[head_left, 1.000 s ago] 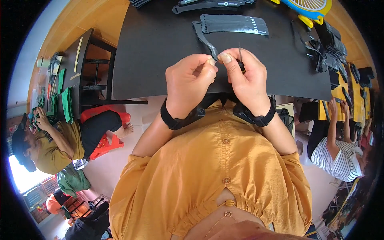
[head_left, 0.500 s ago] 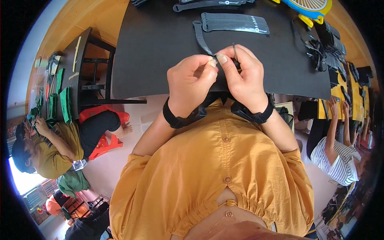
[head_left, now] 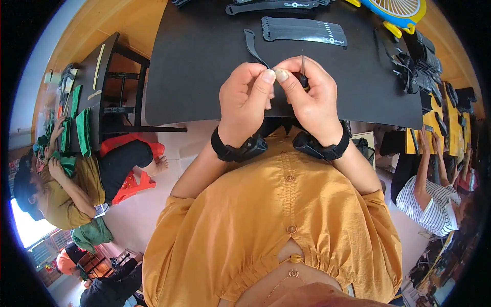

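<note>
A dark grey strap runs from the black table up to my fingertips, its far end rounded. My left hand is closed, thumb and forefinger pinching the strap's near end. Thumb to thumb with it, my right hand pinches the same end. Tucked in the right hand's curled fingers is a small tool with a thin metal shaft and black handle, its shaft pointing away from me; its exact kind is unclear. Just beyond lies a flat row of similar straps.
More straps lie along the far side of the black table. A blue and yellow fan stands at the far right, with piled black straps nearer. People work at tables on both sides; a red stool is at left.
My left hand has turned and shifted slightly right, thumb now upright. The strap hangs a little straighter between the fingertips. The co-worker at left has moved their hands.
</note>
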{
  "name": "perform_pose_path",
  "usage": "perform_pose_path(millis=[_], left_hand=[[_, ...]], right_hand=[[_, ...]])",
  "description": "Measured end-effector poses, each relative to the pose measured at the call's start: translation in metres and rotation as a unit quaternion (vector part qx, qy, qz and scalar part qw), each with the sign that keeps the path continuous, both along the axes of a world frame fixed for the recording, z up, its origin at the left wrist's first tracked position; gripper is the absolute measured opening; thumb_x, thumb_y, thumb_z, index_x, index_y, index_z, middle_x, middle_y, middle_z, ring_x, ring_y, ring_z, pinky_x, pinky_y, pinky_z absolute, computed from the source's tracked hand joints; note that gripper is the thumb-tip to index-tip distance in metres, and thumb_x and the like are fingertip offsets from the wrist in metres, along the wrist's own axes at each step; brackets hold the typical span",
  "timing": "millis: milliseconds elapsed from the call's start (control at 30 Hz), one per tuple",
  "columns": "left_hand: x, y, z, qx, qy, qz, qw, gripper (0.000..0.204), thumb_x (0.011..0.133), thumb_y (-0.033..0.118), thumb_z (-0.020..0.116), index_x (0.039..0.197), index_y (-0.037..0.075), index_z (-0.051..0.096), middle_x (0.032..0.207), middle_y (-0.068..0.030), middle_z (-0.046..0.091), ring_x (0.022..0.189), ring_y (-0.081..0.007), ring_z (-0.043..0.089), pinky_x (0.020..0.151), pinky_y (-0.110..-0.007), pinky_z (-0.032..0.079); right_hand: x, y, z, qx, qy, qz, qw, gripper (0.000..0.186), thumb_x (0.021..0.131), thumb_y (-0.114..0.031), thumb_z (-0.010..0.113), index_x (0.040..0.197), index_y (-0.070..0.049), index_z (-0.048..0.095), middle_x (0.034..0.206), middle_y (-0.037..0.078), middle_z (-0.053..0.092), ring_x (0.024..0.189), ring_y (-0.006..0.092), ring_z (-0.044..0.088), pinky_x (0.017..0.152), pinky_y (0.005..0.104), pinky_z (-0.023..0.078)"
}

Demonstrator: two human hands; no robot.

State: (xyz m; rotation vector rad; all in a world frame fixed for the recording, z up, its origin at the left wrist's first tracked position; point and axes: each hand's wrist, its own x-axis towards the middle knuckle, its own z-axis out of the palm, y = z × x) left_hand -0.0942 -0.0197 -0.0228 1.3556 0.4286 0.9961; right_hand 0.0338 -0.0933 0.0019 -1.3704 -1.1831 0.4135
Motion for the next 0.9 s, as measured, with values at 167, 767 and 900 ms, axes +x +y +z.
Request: perform_pose_path(millis=[167,767,900], left_hand=[[-0.005,0.003,-0.008,0.119,0.057,0.032,0.991,0.008,0.1,0.009,0.052,0.094,0.003,0.054,0.069,-0.0001,0.053,0.055,-0.0052,0.047,0.05,-0.02,0.038],[-0.015,0.01,0.018,0.082,0.189,0.013,0.978,0.016,0.095,0.014,0.058,0.09,-0.001,0.063,0.068,-0.0029,0.063,0.063,-0.0079,0.059,0.058,-0.023,0.046],[-0.015,0.008,0.024,0.068,0.204,-0.031,0.976,0.016,0.096,0.013,0.056,0.092,0.0,0.064,0.068,-0.0019,0.063,0.059,-0.0083,0.059,0.055,-0.024,0.046]], right_hand=[[-0.004,0.003,0.001,-0.028,0.05,0.012,0.998,0.01,0.09,-0.01,0.065,0.093,-0.001,0.065,0.08,0.007,0.062,0.07,0.0166,0.06,0.064,0.0285,0.047],[0.013,0.012,-0.009,0.091,-0.011,0.1,0.991,0.022,0.089,-0.018,0.068,0.105,-0.004,0.063,0.1,0.007,0.064,0.077,0.0147,0.06,0.07,0.0276,0.048],[0.014,0.016,-0.016,0.144,-0.12,0.056,0.981,0.024,0.086,-0.014,0.073,0.105,0.0,0.067,0.091,0.007,0.067,0.074,0.0109,0.062,0.062,0.024,0.049]])
